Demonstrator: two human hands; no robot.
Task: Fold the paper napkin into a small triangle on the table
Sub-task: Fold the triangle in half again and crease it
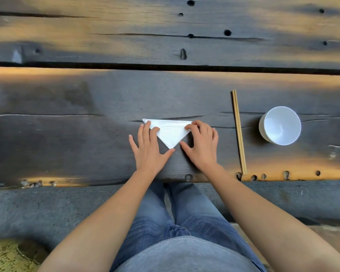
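A white paper napkin point(170, 132) lies flat on the dark wooden table point(86, 134), folded into a triangle whose long edge is on the far side and whose point faces me. My left hand point(148, 149) rests on its left slanted edge, fingers spread and flat, thumb touching the near tip. On the right corner, my right hand point(201, 145) presses down with curled fingertips, its thumb stretched toward the near tip. Neither hand lifts the paper.
A pair of wooden chopsticks point(238, 132) lies lengthwise to the right of my hands. Further right stands an empty white bowl point(280, 125). The table's near edge runs just in front of my knees; a dark gap point(165, 66) splits the planks further back.
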